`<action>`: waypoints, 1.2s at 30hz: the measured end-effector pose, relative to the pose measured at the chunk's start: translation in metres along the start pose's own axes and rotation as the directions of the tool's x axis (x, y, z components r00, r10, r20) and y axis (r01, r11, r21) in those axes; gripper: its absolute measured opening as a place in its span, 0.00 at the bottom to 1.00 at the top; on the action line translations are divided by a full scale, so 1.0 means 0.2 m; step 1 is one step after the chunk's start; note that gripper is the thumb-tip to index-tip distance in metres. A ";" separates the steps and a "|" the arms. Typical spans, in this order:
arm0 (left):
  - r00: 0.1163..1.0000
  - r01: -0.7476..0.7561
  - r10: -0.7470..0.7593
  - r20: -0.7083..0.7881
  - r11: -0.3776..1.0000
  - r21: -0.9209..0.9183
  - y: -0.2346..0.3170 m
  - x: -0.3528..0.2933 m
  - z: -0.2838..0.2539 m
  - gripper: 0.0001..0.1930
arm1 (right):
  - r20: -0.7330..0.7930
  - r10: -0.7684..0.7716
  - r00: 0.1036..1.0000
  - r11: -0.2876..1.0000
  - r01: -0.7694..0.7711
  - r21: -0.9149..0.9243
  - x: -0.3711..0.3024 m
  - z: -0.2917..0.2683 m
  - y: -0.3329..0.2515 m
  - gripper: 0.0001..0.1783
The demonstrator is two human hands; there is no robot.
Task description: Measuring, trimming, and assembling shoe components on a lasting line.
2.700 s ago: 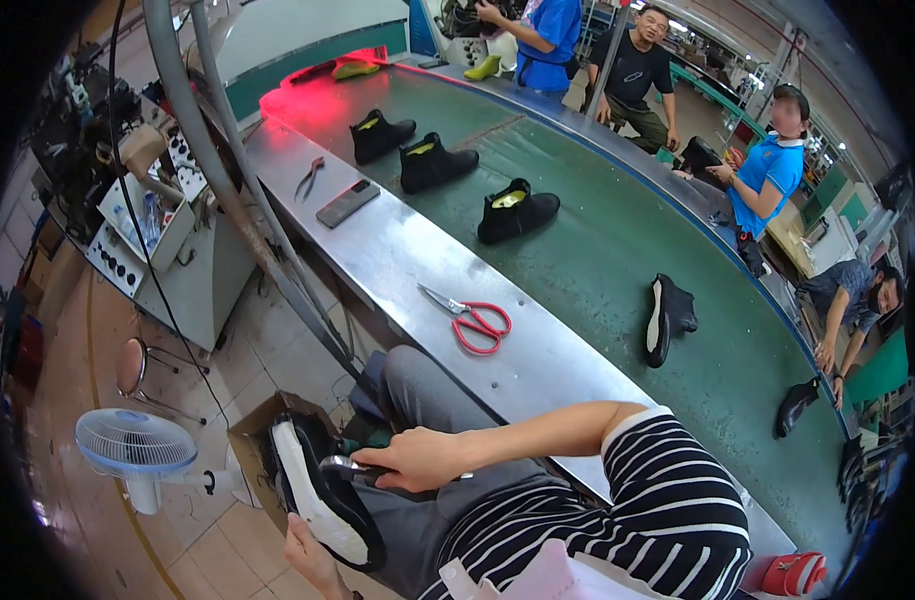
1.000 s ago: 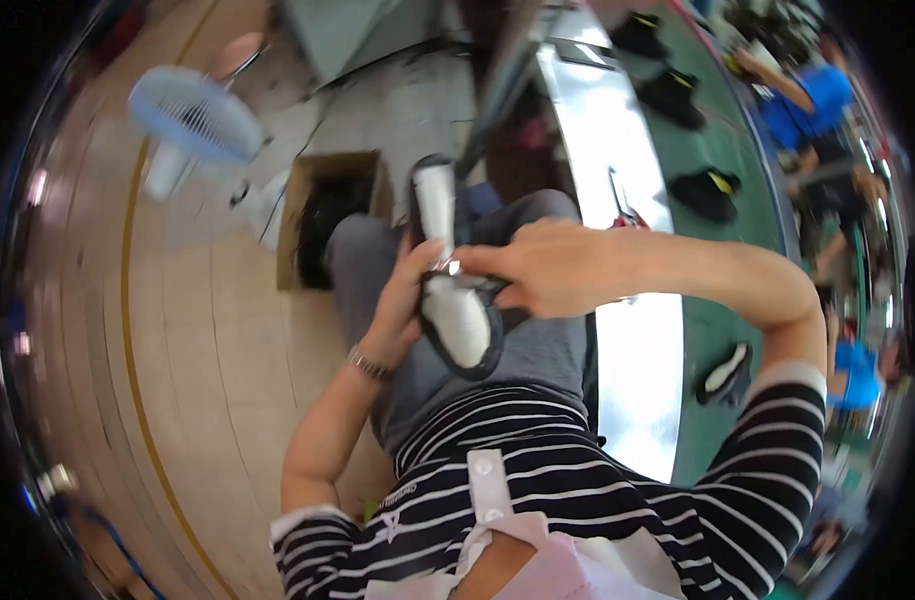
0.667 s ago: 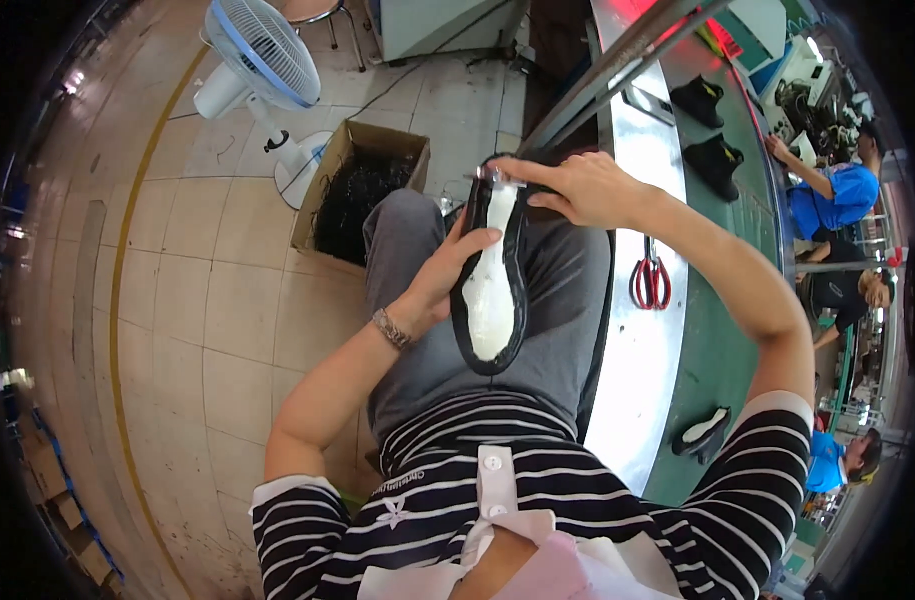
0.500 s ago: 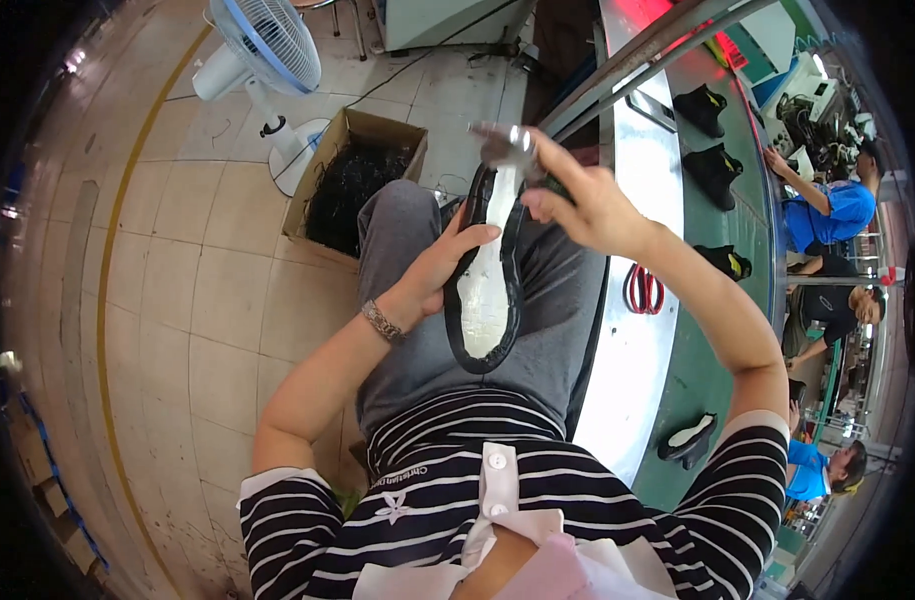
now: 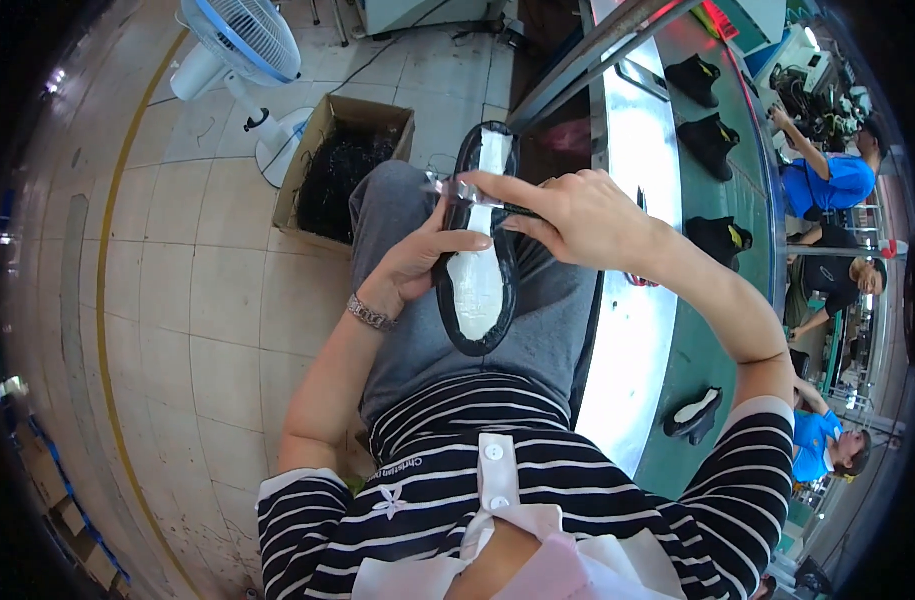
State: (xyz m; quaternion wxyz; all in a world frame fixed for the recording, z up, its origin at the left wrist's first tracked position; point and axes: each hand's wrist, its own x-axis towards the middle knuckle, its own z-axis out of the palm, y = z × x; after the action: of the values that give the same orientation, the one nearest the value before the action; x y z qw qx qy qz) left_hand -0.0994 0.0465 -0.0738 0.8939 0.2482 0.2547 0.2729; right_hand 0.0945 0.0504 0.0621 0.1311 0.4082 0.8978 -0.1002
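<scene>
A black shoe upper (image 5: 482, 290) lies bottom up over my lap, its white insole ringed by the folded black edge. My left hand (image 5: 422, 250) is closed around its left side, thumb pressed on the white insole at the narrow waist. My right hand (image 5: 587, 220) grips what looks like a hammer (image 5: 461, 190), with a shiny metal head and a thin dark handle. Its head rests over the far left edge of the shoe, just beyond my left thumb. The right index finger stretches along the tool toward its head. My fingers hide part of the handle.
On my right runs a metal ledge (image 5: 632, 330) beside a green conveyor (image 5: 677, 360) with several black shoes (image 5: 712, 140). A cardboard box (image 5: 402, 125) of black scraps and a fan (image 5: 242, 45) stand at the far left. People (image 5: 832, 190) work across the conveyor.
My right hand has brought the hammer nearer and left, from the shoe's far end to its left edge by my left hand. The shoe has shifted slightly.
</scene>
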 end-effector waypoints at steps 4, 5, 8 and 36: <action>0.999 -0.042 0.043 0.011 0.996 -0.084 -0.05 -0.04 0.01 0.42 | -0.083 0.098 0.992 0.936 -0.063 0.346 -0.05 0.08 -0.03 0.34; 0.992 -0.120 0.123 0.037 0.990 -0.069 -0.10 -0.04 0.00 0.36 | 0.006 0.141 0.990 0.962 -0.139 0.236 -0.05 0.10 -0.02 0.34; 0.990 -0.101 0.134 0.054 0.911 -0.400 -0.21 -0.06 0.02 0.32 | 0.128 0.202 0.971 0.975 -0.211 0.063 -0.08 0.05 -0.05 0.35; 0.984 -0.126 0.119 -0.130 0.991 -0.048 -0.27 -0.11 0.07 0.34 | 0.091 0.007 0.996 1.000 -0.008 0.008 -0.06 0.13 -0.07 0.43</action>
State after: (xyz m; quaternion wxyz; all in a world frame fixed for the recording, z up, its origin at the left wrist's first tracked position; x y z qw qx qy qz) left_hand -0.0872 -0.0110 -0.0875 0.8640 0.2202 0.2874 0.3498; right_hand 0.0960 0.0259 0.0414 0.1706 0.4070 0.8890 -0.1220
